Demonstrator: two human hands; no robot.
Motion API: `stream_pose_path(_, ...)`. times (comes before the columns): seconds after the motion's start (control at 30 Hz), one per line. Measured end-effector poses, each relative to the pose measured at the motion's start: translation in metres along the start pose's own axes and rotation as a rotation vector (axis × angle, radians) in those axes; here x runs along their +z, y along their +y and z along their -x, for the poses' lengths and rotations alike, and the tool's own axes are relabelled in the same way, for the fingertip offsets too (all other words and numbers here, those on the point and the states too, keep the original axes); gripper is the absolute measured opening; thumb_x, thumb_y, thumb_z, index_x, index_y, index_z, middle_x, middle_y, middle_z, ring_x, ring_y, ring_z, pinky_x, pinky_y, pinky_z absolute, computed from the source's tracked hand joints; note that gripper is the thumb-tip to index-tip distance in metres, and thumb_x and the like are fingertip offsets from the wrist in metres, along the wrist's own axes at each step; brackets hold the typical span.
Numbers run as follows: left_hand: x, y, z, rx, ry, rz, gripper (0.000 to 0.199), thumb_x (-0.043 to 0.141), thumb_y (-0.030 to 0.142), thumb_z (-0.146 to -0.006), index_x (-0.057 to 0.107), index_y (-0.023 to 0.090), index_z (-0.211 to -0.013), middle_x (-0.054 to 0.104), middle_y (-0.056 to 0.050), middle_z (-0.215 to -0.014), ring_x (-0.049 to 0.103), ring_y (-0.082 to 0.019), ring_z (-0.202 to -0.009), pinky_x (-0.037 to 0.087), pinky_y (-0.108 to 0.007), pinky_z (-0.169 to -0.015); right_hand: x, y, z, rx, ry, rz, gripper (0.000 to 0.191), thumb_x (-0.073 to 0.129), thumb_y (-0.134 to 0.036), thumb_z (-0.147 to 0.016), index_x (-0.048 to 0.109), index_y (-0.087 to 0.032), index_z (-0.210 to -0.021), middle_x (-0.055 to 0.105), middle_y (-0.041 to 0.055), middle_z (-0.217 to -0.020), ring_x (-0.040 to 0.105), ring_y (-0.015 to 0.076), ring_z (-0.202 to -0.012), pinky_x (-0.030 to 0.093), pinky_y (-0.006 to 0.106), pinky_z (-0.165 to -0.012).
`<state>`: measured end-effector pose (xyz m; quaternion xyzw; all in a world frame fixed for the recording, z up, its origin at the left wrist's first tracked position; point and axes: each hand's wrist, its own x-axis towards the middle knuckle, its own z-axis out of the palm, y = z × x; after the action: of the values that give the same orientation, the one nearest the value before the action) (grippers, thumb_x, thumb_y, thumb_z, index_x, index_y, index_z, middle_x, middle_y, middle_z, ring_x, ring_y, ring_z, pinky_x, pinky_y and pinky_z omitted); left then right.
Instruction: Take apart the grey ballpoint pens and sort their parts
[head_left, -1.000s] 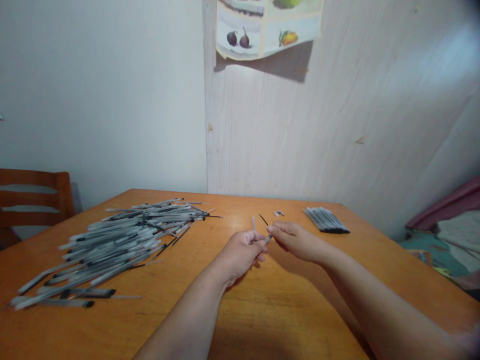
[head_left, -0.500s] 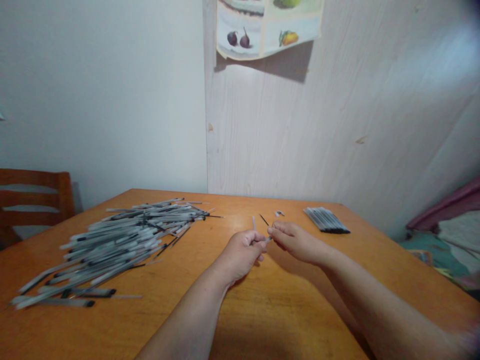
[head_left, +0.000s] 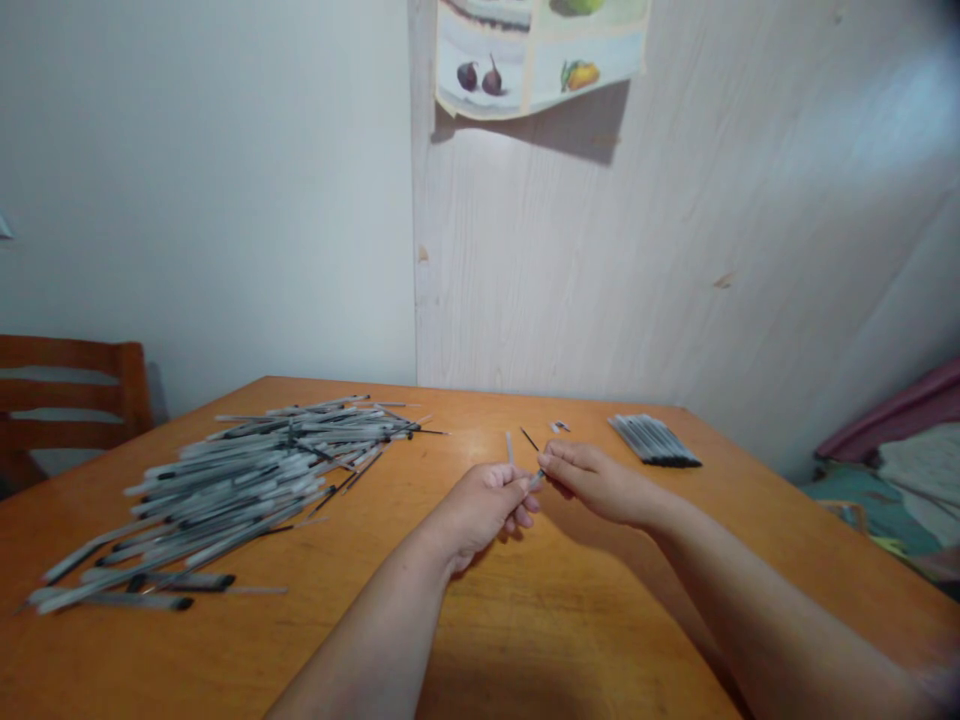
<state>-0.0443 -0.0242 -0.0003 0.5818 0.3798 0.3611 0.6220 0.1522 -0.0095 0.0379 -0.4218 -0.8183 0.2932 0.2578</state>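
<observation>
My left hand [head_left: 491, 505] is closed around a translucent pen barrel [head_left: 535, 482], whose short end shows beyond the thumb and forefinger. Right against it, my right hand [head_left: 581, 477] pinches the dark end of that pen, so both hands meet on it above the table. A pale, slim tube [head_left: 509, 447] points away just past my left knuckles. Beside my right fingertips a thin black stick [head_left: 529, 438] slants outward. For neither of these two can I tell whether it is held or lies on the table.
A large heap of translucent pens with dark ends [head_left: 247, 480] spreads over the left of the wooden table [head_left: 360, 640]. At the right lies a neat row of similar pens [head_left: 652, 441]. Several tiny pieces [head_left: 559, 427] lie beyond my right hand. A wooden chair [head_left: 71, 390] stands at left.
The fingers of my left hand have shifted slightly, and more of the pen's end shows between the hands. Both hands stay in nearly the same place.
</observation>
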Motion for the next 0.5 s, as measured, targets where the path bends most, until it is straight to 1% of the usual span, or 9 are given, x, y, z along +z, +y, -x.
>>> stream_pose_path(0.13,0.002,0.000,-0.001,0.029,0.036,-0.021,0.025,0.058,0.040,-0.085,0.059,0.015,-0.083,0.062,-0.003,-0.072,0.054,-0.010,-0.056,0.037,-0.023,-0.054,0.005,-0.001,-0.002,-0.029,0.043,0.021,0.043,0.037,-0.051,-0.099,0.047,-0.020,-0.071,0.047,-0.0018,-0.069,0.044,0.0126,-0.065,0.035,0.027,-0.063)
stream_pose_path(0.37,0.004,-0.002,-0.006,0.166,0.167,-0.154,0.015,0.060,0.030,-0.083,0.062,0.015,-0.085,0.060,-0.001,-0.071,0.055,-0.012,-0.062,0.040,-0.024,-0.058,0.020,0.010,-0.012,0.021,0.191,0.117,0.041,0.038,-0.050,-0.097,0.043,-0.021,-0.068,0.045,-0.0018,-0.065,0.042,0.0138,-0.063,0.030,0.028,-0.059)
stream_pose_path(0.43,0.004,-0.002,-0.006,0.165,0.183,-0.165,0.017,0.059,0.032,-0.084,0.062,0.015,-0.086,0.060,-0.002,-0.072,0.055,-0.012,-0.062,0.040,-0.024,-0.058,0.022,0.010,-0.013,0.004,0.216,0.106,0.042,0.037,-0.051,-0.097,0.044,-0.021,-0.068,0.046,-0.0018,-0.065,0.043,0.0139,-0.062,0.031,0.028,-0.060)
stream_pose_path(0.5,0.003,0.000,-0.005,0.141,0.175,-0.140,0.020,0.056,0.035,-0.085,0.061,0.015,-0.086,0.061,-0.002,-0.073,0.054,-0.012,-0.060,0.039,-0.024,-0.056,0.020,0.009,-0.013,-0.025,0.200,0.069,0.044,0.035,-0.051,-0.098,0.046,-0.021,-0.068,0.047,-0.0013,-0.064,0.045,0.0139,-0.063,0.033,0.028,-0.061)
